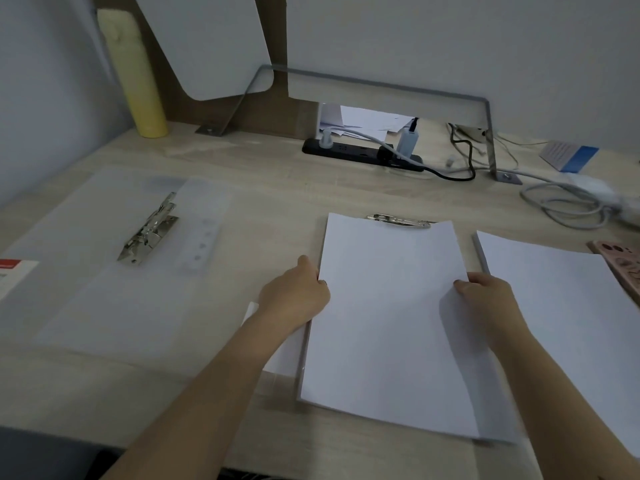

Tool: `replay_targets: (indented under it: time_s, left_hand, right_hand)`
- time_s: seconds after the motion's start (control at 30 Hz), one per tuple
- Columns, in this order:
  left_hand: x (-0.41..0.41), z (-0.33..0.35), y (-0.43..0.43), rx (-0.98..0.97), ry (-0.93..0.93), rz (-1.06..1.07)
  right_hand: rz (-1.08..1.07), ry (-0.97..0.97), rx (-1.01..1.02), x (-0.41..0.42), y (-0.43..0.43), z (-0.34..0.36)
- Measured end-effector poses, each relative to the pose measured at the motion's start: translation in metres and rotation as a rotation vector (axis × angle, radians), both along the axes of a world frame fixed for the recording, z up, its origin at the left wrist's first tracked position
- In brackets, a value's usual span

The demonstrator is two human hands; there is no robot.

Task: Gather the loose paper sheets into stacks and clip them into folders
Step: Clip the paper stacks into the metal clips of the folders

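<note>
Your left hand [294, 296] and right hand [485, 292] pinch the stack [388, 323] at its sides — clip [401, 220] just beyond its far end.

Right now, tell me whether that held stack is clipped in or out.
Out: the clip lies past the stack, not over its top edge.

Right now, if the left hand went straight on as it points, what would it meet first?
The paper stack, whose left edge the left hand now holds; beyond it, probably the metal clip.
</note>
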State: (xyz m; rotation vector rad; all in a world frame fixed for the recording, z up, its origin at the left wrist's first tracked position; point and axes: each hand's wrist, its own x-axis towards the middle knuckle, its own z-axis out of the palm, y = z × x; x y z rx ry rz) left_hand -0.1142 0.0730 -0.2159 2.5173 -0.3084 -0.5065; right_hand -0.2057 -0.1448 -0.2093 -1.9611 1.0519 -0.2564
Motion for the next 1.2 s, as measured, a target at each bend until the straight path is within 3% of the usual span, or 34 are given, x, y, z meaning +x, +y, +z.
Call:
replay_targets:
  time_s: [0.17,0.6,1.2]
  left_hand:
    - [0.000,-0.002,-0.001,0.014,-0.064,-0.005]
    - [-0.002,-0.006,0.000,0.006,-0.166,-0.011]
    - [-0.001,-0.006,0.002,0.042,-0.166,-0.011]
  right_hand:
    - [0.024,-0.007,-0.138,0.000,0.007,-0.010]
    - [0.033,0.002,-0.201,0.000,0.001,-0.020]
    - [0.064,-0.013,-0.267,0.001,-0.004,-0.030]
